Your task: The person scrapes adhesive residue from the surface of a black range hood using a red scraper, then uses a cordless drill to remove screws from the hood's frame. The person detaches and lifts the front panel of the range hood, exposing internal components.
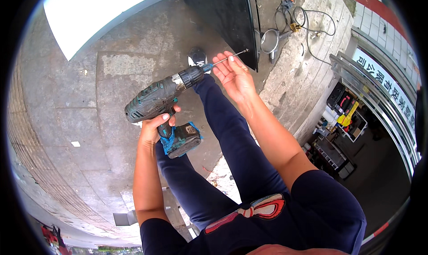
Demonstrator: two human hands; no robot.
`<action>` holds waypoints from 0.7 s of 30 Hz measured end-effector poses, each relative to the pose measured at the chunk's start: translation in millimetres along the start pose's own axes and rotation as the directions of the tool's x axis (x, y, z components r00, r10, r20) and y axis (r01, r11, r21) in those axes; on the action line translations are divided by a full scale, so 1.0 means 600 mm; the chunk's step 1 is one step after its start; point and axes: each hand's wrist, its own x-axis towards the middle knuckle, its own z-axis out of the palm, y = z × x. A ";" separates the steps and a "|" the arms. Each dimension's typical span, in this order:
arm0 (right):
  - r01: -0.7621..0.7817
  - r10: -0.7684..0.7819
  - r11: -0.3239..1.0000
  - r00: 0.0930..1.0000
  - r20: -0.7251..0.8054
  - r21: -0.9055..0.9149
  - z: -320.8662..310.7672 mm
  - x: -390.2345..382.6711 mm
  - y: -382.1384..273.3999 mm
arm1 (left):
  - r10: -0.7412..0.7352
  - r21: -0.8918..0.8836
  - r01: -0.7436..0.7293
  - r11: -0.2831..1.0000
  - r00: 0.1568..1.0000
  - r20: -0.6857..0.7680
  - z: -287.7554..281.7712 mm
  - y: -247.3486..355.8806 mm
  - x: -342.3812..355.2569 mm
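My left hand (158,125) is wrapped round the handle of a cordless drill (156,96), a worn black and teal one with a battery at its base. Blue tape binds the handle to the battery (185,139). From the chuck (191,76) a long thin drill bit (240,53) points up and to the right. My right hand (236,76), palm turned up, has the bit between thumb and fingers just ahead of the chuck. The bit's far end sticks out past the fingertips, near the edge of a black panel (223,18).
A white panel (107,14) fills the upper left. Cables (305,21) and a grey ring-shaped metal part (269,42) lie on the pale stone step (285,90). At the right, a doorway shows tools (343,105) inside. My shoe (197,56) stands below the panels.
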 end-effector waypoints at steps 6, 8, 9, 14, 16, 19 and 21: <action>-0.004 0.004 1.000 1.000 0.000 -0.005 -0.002 0.003 0.000 | 0.001 -0.008 -0.001 1.000 1.000 0.002 0.001 -0.003 0.002; -0.001 0.001 1.000 1.000 -0.030 0.002 0.005 0.000 -0.001 | 0.001 -0.021 -0.001 1.000 1.000 0.001 -0.001 -0.006 0.001; 0.001 -0.001 1.000 0.999 -0.045 0.005 0.009 -0.002 -0.002 | 0.001 -0.027 -0.001 1.000 1.000 0.001 -0.001 -0.007 0.001; 0.006 -0.005 1.000 0.999 -0.052 0.009 0.014 -0.003 -0.003 | 0.008 -0.013 -0.008 1.000 1.000 -0.003 0.002 -0.005 0.002; 0.008 -0.008 1.000 0.999 -0.045 0.003 0.011 -0.002 -0.002 | 0.010 -0.007 -0.010 1.000 1.000 -0.005 0.003 -0.004 0.003; 0.009 -0.009 1.000 1.000 -0.023 -0.008 0.004 0.001 -0.002 | -0.001 -0.016 0.001 1.000 1.000 -0.006 0.005 0.002 0.006; 0.010 -0.010 1.000 1.000 -0.002 0.002 0.005 -0.003 -0.005 | -0.023 -0.049 0.022 0.999 1.000 -0.005 0.007 0.008 0.007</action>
